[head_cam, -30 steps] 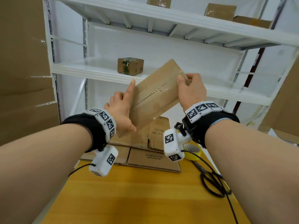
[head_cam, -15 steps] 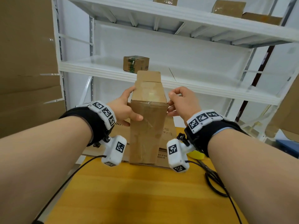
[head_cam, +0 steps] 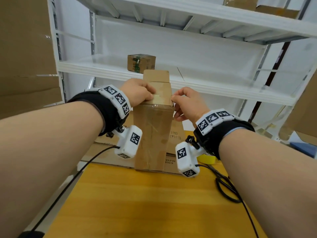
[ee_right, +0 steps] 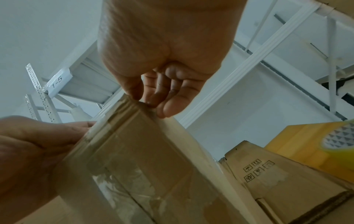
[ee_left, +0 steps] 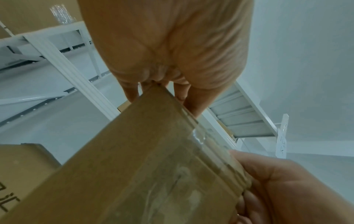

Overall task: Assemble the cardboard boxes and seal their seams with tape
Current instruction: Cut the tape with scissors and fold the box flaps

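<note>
The table (head_cam: 154, 194) carries a stack of flat cardboard sheets (head_cam: 176, 140) at its far side, and on the near edge of that stack stands the cardboard box (head_cam: 152, 134), upright, its long axis running straight up from the table. Clear tape (head_cam: 154, 127) already runs down the face turned toward the person, over the seam there. At the top of the box, 1 flap (head_cam: 156, 76) stands up at the far side, and the top looks only partly folded over.

Both hands sit at the box's top edge, 1 at each side, about equally near it. The left hand (head_cam: 137, 91) is at the left upper corner with fingers curled over the top and thumb against the near face, gripping the box. The right hand (head_cam: 187, 103) is just beside the right upper corner, fingertips (ee_right: 164, 110) pinching the edge there, seemingly on tape end or flap; which one cannot be told.

The coming move likely turns on that upright axis: the open end points up, between the hands, so folding and pressing go downward and inward from both sides.

A yellow tape roll (head_cam: 205, 158) lies on the table right of the box, behind the right wrist, nearer the right hand.
</note>
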Motion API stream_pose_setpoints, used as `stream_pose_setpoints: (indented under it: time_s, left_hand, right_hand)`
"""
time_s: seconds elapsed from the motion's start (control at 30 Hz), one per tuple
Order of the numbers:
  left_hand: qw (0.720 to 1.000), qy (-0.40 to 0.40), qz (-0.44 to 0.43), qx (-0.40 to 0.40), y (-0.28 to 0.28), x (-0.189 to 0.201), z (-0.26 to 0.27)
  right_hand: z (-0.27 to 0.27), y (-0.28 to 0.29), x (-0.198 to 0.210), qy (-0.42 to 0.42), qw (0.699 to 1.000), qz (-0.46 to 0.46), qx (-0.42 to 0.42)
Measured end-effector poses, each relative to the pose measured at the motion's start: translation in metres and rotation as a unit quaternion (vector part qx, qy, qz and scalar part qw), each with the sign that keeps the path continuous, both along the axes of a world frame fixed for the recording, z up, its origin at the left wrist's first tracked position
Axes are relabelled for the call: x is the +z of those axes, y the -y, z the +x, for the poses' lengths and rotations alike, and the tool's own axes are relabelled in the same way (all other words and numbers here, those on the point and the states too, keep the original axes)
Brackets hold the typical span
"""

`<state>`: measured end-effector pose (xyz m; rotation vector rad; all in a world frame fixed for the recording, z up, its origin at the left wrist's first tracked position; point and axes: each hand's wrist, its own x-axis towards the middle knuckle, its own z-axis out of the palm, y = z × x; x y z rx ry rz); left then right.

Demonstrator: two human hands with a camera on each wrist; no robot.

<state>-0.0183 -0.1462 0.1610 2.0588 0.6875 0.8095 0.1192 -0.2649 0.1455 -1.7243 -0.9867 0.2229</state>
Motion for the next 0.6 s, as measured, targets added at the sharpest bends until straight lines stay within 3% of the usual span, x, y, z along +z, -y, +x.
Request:
stream_pose_setpoints:
  time_s: [0.37, 0.47, 0.53, 0.6]
  left_hand:
    - [0.997, -0.021, -0.016, 0.070, 0.011, 0.016, 0.014]
    - [0.989, -0.067, -0.082, 0.106, 0.013, 0.020, 0.016]
    - [0.981, -0.069, -0.161, 0.084, 0.014, 0.020, 0.015]
    - [0.978, -0.094, -0.175, 0.064, 0.013, 0.019, 0.015]
  right_hand:
    - [0.005, 0.000, 0.008, 0.012, 0.999, -0.033, 0.037]
    - [0.007, 0.001, 0.010, 0.012, 0.996, -0.065, 0.063]
    - [0.008, 0.002, 0.012, 0.008, 0.993, -0.086, 0.080]
    - [0.006, 0.003, 0.014, 0.005, 0.990, -0.106, 0.093]
